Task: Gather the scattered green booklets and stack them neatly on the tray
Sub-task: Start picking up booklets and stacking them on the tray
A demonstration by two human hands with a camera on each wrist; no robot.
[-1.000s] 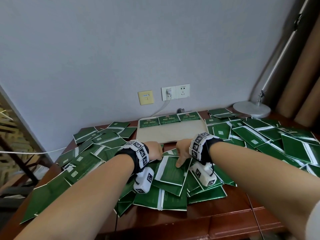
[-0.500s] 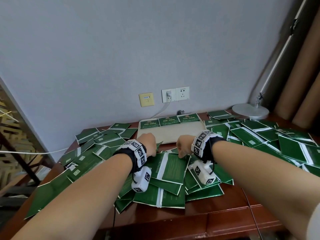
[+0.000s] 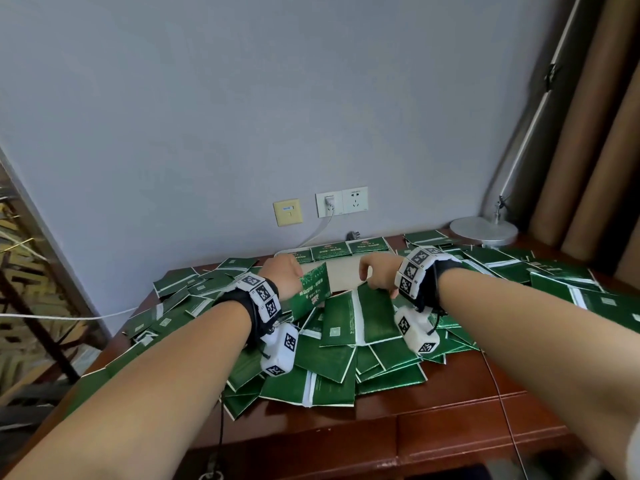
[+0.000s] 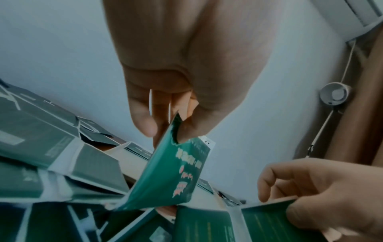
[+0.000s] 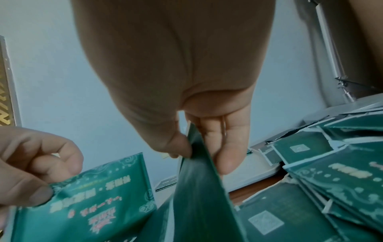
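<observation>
Many green booklets [image 3: 332, 362] lie scattered in a heap on the brown desk. My left hand [image 3: 282, 275] pinches one booklet [image 3: 311, 289] by its upper corner, lifted and tilted, printed cover showing [image 4: 176, 172] [image 5: 93, 196]. My right hand [image 3: 377, 271] pinches the far edge of another booklet [image 3: 375, 313] between thumb and fingers [image 5: 207, 188], its near end still on the heap. The pale tray [image 3: 343, 275] lies just beyond both hands, with a row of three booklets [image 3: 330, 251] along its far edge.
More booklets cover the desk to the left [image 3: 194, 292] and right [image 3: 554, 282]. A lamp base [image 3: 483, 230] stands at the back right. Wall sockets [image 3: 341, 201] with a plugged cable are behind the tray. The desk front edge [image 3: 381, 431] is bare wood.
Both hands have risen from the heap toward the tray. The left hand has lifted one booklet clear and tilted it; the right hand has raised the far edge of another.
</observation>
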